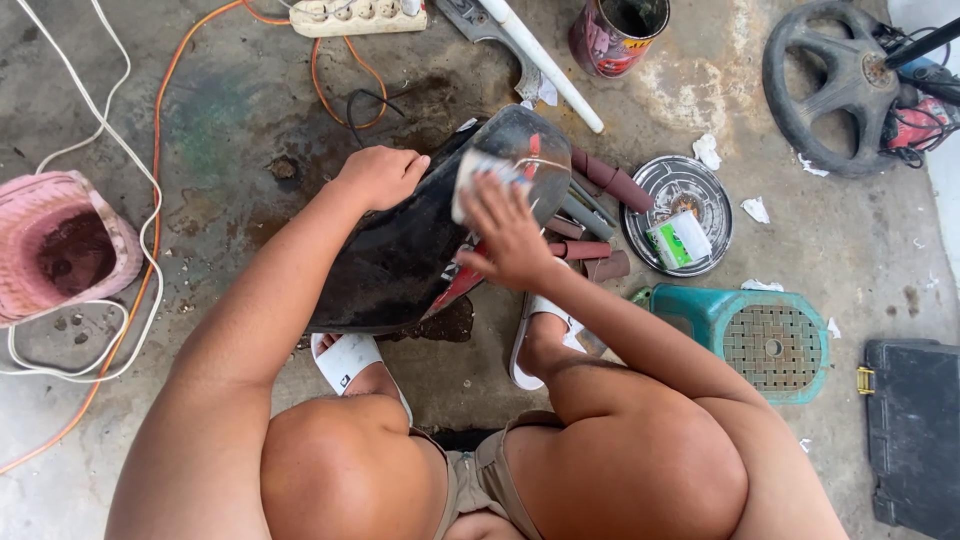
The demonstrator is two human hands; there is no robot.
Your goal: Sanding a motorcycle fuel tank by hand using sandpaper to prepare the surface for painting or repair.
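Note:
A glossy black curved panel [400, 250] with a red edge stands tilted on the concrete floor between my feet. My left hand [380, 176] is closed over its upper left rim. My right hand [505, 232] presses a small pale sheet of sandpaper [480, 172] flat against the panel's upper face, fingers spread on it. Rolled brown sandpaper tubes [610, 182] lie just right of the panel.
A round metal lid [690, 180] holding a green-and-white box, a teal plastic stool [770, 340], a black case [915, 430], a steering wheel [835, 85], a red can [615, 35], a white pipe [545, 60], a power strip [355, 15] with orange cable, a pink basket [60, 245].

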